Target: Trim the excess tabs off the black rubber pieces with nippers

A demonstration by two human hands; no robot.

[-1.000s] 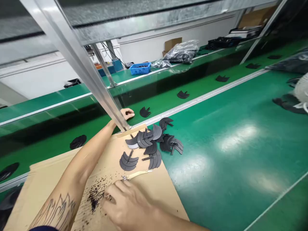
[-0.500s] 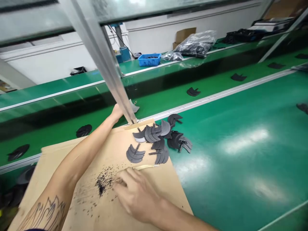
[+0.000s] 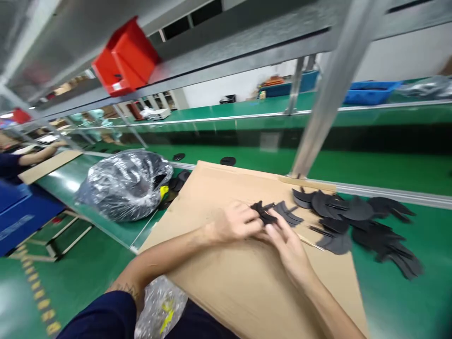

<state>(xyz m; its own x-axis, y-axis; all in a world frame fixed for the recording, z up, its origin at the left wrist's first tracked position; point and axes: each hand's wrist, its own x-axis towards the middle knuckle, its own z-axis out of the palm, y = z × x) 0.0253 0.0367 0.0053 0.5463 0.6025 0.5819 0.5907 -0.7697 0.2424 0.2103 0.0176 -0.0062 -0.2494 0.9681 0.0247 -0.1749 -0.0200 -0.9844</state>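
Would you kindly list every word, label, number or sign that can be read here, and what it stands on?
No text can be read.
Pale lettering on the blue bin: too blurred.
White label on the red bin: too small and blurred.

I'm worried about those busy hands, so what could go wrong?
The black piece between the left hand and right hand might slip onto the cardboard. The right hand could bump the thin pale tool close by. The overlapping dark pieces might slide if nudged.
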